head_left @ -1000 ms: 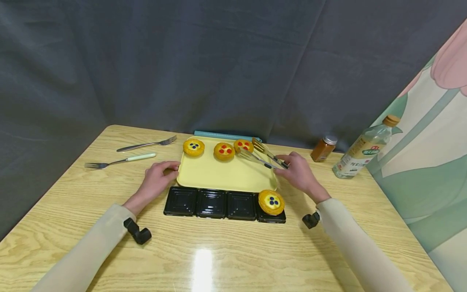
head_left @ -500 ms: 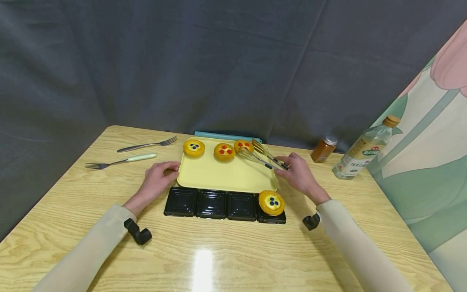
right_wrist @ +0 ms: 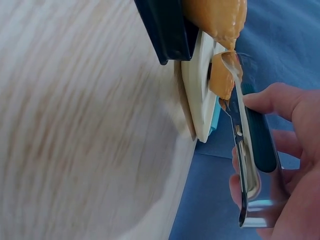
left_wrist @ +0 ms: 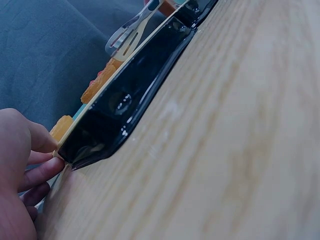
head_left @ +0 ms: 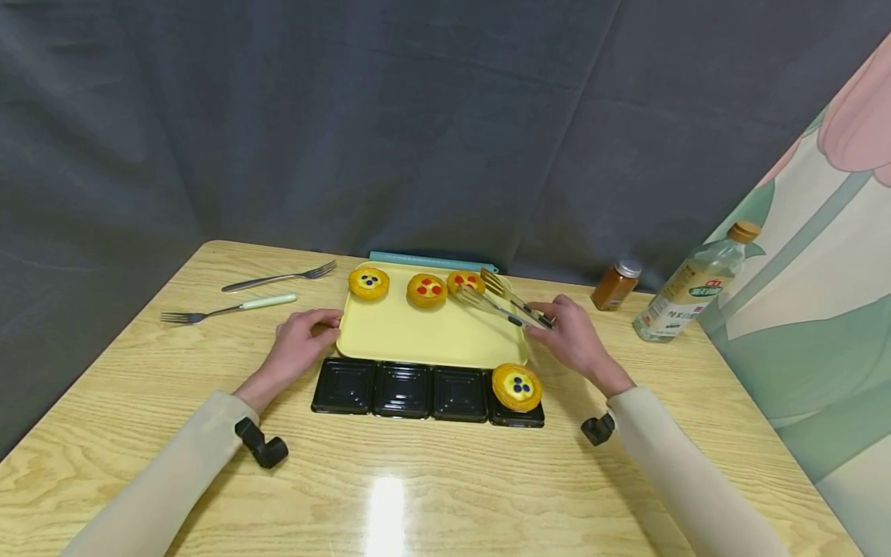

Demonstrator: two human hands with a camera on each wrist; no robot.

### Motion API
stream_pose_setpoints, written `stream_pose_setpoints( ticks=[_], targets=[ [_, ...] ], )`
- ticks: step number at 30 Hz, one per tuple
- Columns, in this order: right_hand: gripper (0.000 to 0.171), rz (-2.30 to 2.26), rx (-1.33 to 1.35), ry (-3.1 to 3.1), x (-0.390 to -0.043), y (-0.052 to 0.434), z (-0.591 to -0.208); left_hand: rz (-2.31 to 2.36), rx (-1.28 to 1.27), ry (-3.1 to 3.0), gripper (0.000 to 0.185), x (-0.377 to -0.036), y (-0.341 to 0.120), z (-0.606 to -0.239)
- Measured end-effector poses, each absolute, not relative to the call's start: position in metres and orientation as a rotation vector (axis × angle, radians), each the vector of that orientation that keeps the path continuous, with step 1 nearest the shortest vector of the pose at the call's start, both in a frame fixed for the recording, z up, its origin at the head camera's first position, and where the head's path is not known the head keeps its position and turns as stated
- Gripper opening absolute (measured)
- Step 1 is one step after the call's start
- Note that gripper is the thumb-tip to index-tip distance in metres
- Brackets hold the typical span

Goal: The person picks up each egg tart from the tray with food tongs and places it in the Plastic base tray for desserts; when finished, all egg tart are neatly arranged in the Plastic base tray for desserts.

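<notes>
The right hand (head_left: 572, 338) holds the tongs (head_left: 503, 298) narrowly around the crumbly, fragile tart (head_left: 465, 281) at two o'clock, best held by its rim.

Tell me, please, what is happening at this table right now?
A person is working with small tarts. The right hand holds metal tongs whose tips sit around a red-topped tart on the yellow tray. The left hand steadies the tray's left edge. Two more tarts sit on the tray, and one blue-topped tart already fills the right-most slot of the black holder; the other three slots are vacant.
</notes>
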State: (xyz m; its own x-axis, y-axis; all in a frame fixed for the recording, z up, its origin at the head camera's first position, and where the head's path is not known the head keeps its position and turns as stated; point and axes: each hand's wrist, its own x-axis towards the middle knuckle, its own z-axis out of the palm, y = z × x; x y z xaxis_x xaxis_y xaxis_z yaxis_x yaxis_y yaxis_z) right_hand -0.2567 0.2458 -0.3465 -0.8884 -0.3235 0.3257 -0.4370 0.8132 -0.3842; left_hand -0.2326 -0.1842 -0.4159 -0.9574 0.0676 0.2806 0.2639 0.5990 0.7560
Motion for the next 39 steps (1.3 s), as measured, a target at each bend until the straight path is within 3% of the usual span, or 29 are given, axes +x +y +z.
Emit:
stream_pose_setpoints(
  ticks=[39],
  targets=[
    [0.042,0.736,0.708,-2.649,-0.182,0.263,-0.345,-1.291,-0.273,-2.600,0.036,-0.232,-0.185,-0.415]
  ],
)
